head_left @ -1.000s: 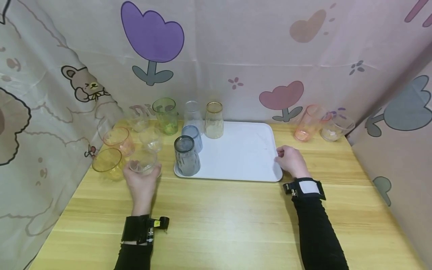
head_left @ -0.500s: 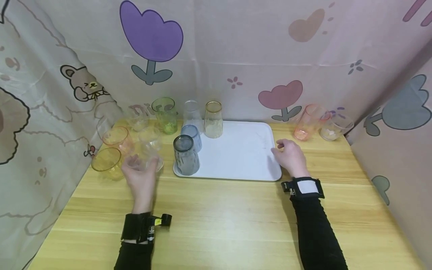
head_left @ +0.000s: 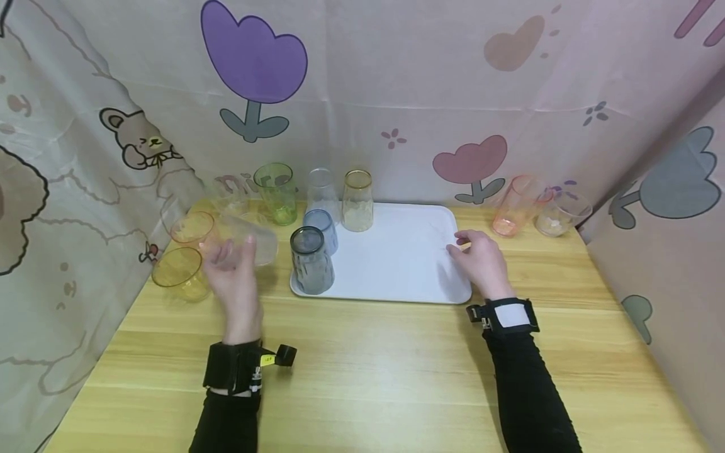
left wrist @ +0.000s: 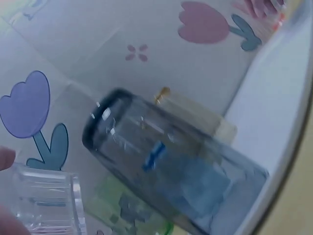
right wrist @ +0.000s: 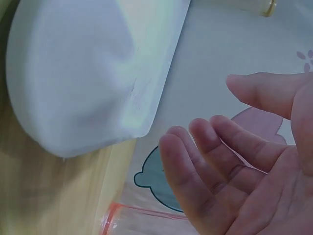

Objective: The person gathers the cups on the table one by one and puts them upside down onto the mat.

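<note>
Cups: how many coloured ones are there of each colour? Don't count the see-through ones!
Green cup: 1
Yellow cup: 1
Pink-orange cups: 2
Blue cup: 1
Grey cup: 1
Total: 6

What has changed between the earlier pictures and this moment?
The left hand, already gripping the clear cup, has lifted it off the table and tipped it toward the tray. The right hand slid slightly inward over the tray's right edge. The four cups on the tray and all other cups stayed in place.
</note>
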The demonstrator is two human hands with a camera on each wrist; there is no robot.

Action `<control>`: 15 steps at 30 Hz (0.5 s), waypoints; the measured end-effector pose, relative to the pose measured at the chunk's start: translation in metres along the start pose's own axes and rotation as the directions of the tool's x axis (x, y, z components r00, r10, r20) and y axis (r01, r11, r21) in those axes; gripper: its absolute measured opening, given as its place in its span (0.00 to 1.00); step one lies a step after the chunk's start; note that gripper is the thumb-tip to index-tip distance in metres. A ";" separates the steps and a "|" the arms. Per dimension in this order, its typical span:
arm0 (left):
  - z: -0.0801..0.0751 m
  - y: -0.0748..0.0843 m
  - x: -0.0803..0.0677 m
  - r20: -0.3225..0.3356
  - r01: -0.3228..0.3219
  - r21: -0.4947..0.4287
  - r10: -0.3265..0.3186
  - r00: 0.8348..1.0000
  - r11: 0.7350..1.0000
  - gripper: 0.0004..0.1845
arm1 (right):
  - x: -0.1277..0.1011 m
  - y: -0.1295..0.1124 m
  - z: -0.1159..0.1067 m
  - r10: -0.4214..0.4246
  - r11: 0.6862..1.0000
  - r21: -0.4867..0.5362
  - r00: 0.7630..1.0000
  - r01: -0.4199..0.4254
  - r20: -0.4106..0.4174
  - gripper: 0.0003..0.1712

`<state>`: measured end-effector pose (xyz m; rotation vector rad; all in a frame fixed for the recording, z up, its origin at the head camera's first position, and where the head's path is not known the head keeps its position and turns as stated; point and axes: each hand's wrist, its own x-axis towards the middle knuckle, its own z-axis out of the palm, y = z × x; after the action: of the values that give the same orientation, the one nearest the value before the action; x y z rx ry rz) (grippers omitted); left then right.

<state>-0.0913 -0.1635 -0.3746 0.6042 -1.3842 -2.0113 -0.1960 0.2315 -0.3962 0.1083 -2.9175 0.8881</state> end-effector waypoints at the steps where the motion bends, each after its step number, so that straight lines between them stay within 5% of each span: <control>1: 0.003 0.001 0.000 -0.006 -0.005 -0.025 0.005 1.000 1.000 0.40 | 0.000 0.000 0.000 -0.002 1.000 0.002 1.000 0.002 -0.001 0.25; 5: 0.015 0.006 -0.001 -0.030 -0.055 -0.227 0.050 0.998 0.972 0.25 | -0.001 -0.003 0.001 -0.015 1.000 0.011 1.000 0.015 -0.011 0.25; 10: 0.033 0.011 -0.006 0.012 -0.074 -0.490 0.092 0.996 0.869 0.07 | -0.002 -0.007 0.001 -0.046 0.999 0.009 0.998 0.047 -0.040 0.24; 15: 0.047 0.012 -0.016 0.105 -0.021 -0.485 0.082 0.991 0.874 0.10 | -0.004 -0.016 0.002 -0.097 0.994 0.040 0.991 0.101 -0.088 0.23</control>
<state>-0.1087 -0.1243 -0.3467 0.2166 -0.8860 -2.2645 -0.1909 0.2174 -0.3897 0.2105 -2.7875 0.9176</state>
